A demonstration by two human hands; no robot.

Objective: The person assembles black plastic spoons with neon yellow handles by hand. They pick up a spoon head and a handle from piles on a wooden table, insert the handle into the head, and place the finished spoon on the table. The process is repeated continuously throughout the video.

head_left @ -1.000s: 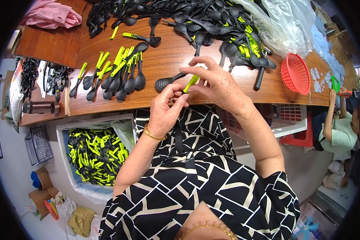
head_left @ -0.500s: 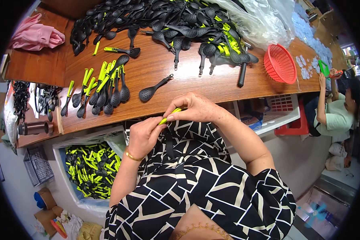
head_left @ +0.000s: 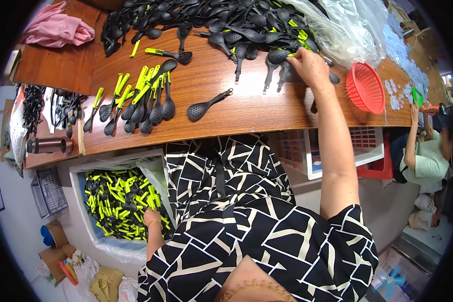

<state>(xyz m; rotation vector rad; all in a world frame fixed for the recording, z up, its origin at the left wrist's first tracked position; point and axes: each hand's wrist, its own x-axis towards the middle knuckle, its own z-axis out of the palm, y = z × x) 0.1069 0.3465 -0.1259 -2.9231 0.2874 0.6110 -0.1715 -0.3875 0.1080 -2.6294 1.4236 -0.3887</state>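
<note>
My right hand (head_left: pixel 309 65) reaches far across the table to the edge of a heap of black slotted spoons (head_left: pixel 246 32). Its fingers are pinched together, with a bit of a yellow-green plastic handle piece (head_left: pixel 291 55) showing at the tips. Down at the left, my left hand (head_left: pixel 152 217) is at the right side of a lined bin (head_left: pixel 77 186) full of black and yellow-green spoons (head_left: pixel 118 201); its fingers are largely hidden. A lone black slotted spoon (head_left: pixel 206 105) lies mid-table. Left of it, spoons with yellow-green handles (head_left: pixel 141 100) lie in a fanned group.
A red plastic basket (head_left: pixel 365 88) stands right of my right arm, below a clear plastic bag (head_left: pixel 337 30). Pink cloth (head_left: pixel 60 27) lies at the far left, above a brown flask (head_left: pixel 49 146). Another person (head_left: pixel 425 156) works at the far right.
My hands were together at the table's front edge, holding a yellow-green piece. They have parted: the right went forward to the heap, the left down to the bin.
</note>
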